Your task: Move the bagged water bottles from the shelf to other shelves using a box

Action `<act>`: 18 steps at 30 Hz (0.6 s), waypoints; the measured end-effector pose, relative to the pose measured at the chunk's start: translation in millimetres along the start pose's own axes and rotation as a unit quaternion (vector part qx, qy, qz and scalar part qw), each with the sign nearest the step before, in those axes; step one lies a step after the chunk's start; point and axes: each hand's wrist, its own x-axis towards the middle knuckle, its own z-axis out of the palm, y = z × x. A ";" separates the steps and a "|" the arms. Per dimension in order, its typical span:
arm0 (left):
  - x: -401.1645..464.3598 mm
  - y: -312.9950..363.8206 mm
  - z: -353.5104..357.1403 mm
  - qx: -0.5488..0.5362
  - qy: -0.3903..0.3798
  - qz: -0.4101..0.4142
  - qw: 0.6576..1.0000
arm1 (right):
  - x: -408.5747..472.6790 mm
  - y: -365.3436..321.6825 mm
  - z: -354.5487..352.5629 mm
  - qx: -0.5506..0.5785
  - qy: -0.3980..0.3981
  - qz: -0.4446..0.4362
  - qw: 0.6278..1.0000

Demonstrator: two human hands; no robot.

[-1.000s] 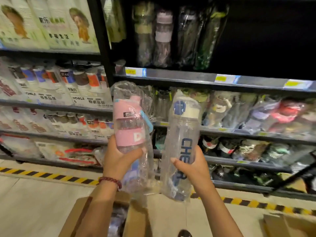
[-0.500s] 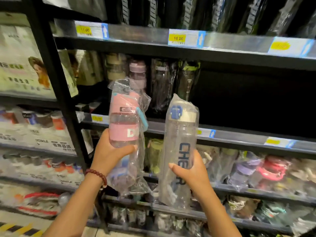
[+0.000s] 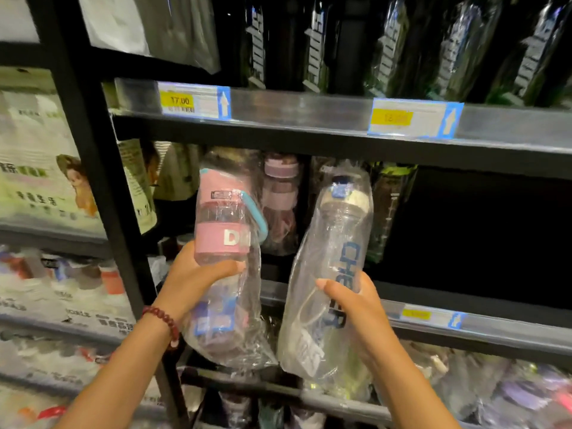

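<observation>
My left hand [image 3: 198, 278] grips a bagged pink bottle [image 3: 223, 224] with a teal strap, held upright in front of the middle shelf. My right hand [image 3: 353, 305] grips a bagged clear bottle [image 3: 335, 261] with blue lettering and a blue-white cap, tilted slightly right. Both bottles' tops reach into the opening of the dark middle shelf [image 3: 464, 314]. Behind them stand a bagged pink bottle [image 3: 280, 193] and a bagged green-capped bottle [image 3: 391, 205]. The box is out of view.
A black upright post [image 3: 102, 193] divides the shelving. The upper shelf [image 3: 309, 119] carries price tags and dark bagged bottles. The middle shelf's right part is dark. Lower shelves hold more bagged bottles; packaged goods fill the left unit [image 3: 40, 181].
The view has tilted up and drawn closer to the shelves. Both hands have raised their bottles toward the middle shelf opening; the floor and box have dropped out of view.
</observation>
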 end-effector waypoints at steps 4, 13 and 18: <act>25.7 -6.1 -12.4 -0.042 0.004 0.002 0.999 | 23.2 -3.9 21.7 0.055 0.032 0.008 0.998; 63.2 0.0 -19.8 -0.100 -0.012 0.056 0.993 | 48.9 -10.6 51.8 0.171 0.088 -0.053 0.980; 76.2 -3.0 -13.5 -0.141 0.035 0.078 0.986 | 59.0 -12.5 53.6 0.211 0.150 -0.069 0.963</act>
